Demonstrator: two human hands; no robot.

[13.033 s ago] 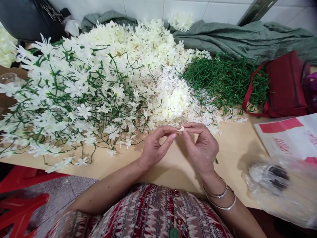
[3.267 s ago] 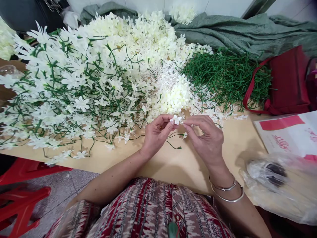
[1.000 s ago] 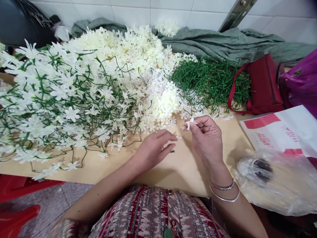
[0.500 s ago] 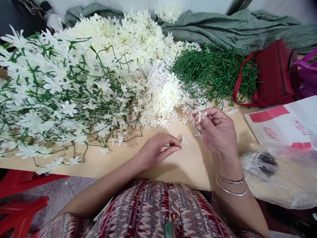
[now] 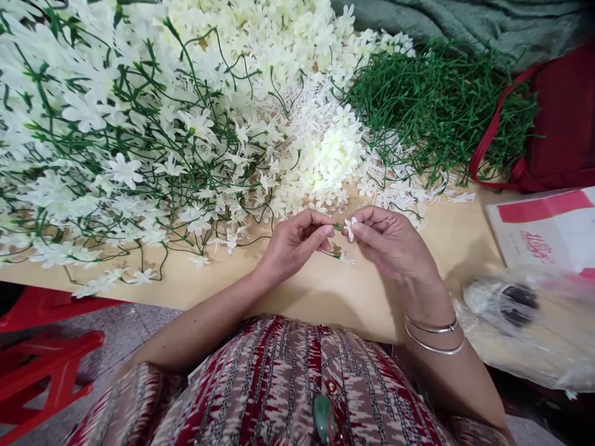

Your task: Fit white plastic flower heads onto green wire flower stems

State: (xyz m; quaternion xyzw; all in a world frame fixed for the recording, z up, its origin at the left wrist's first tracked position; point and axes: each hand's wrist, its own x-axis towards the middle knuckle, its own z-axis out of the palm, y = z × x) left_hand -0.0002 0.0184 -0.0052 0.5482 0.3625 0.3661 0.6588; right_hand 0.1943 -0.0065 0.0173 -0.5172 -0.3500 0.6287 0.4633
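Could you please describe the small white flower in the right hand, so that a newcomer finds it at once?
Start from the large heap of white flowers on the pale table. Just in front is the right hand, the one with two silver bangles. It pinches the small white flower, unlike those piled loosely behind.

Between the forearms (image 5: 198, 323) the tabletop (image 5: 332, 303) gives passage — beyond, flower pile (image 5: 198, 124) and green stems (image 5: 439, 108) stand in the way.
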